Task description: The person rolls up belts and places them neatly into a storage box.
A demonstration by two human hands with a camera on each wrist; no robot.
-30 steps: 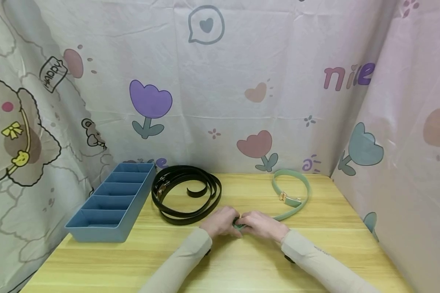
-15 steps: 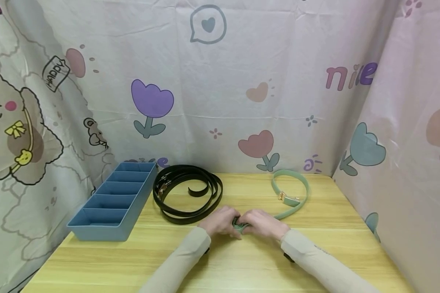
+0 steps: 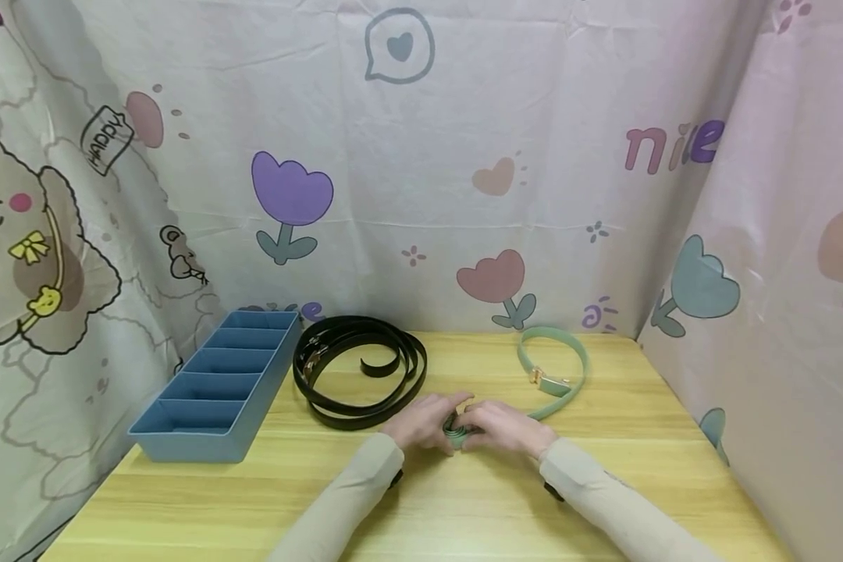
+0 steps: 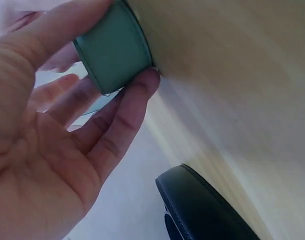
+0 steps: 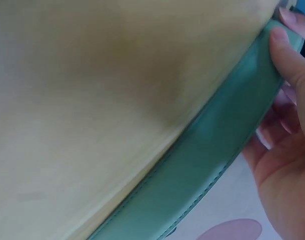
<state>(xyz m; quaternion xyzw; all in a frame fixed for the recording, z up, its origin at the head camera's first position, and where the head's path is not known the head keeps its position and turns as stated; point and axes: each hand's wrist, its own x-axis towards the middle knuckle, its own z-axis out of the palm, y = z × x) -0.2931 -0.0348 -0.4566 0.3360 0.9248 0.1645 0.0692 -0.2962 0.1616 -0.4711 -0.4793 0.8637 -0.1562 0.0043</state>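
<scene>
A light green belt lies on the table, one part rolled into a small coil (image 3: 455, 435) and the rest in a loose strip (image 3: 553, 407) curving to the back right. Its gold-coloured buckle (image 3: 535, 375) rests within that loop. My left hand (image 3: 421, 424) holds the coil from the left, thumb and fingertips at the strap's two edges in the left wrist view. From the right, my right hand (image 3: 503, 429) pinches the green strap (image 5: 192, 155) where it joins the coil, thumb on its outer face. Fingers partly hide the coil.
Black belts (image 3: 340, 422) lie in loose coils behind and left of my hands. A blue tray (image 3: 190, 449) with several compartments stands at the left. Printed curtains (image 3: 407, 195) enclose the table's back and sides.
The free loop and buckle of the green belt have drawn slightly left. A finger of my left hand has lifted and straightened over the coil. Black belts and tray stay put.
</scene>
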